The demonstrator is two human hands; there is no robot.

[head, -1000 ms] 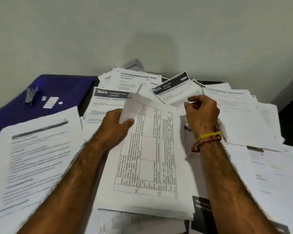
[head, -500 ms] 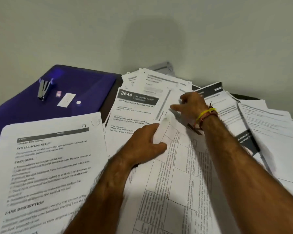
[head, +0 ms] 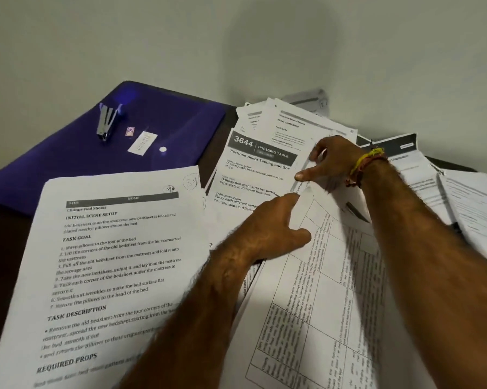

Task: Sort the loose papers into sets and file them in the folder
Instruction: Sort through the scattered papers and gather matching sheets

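An office-like desk: printed papers (head: 118,265), purple folder (head: 158,127), stapler (head: 106,122), plain wall (head: 236,37).

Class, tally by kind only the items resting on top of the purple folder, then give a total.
Silver metal stapler: 1
White rectangular paper label: 1
Small red-and-white rectangular sticker: 1
Small round white dot: 1
Total on the purple plastic folder: 4

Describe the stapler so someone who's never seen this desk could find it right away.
Look at the purple folder lying flat at the far left of the desk, beside the spread of papers. The stapler sits on the folder's far part, left of a small white label. It is the only metal object there, silver and dark.
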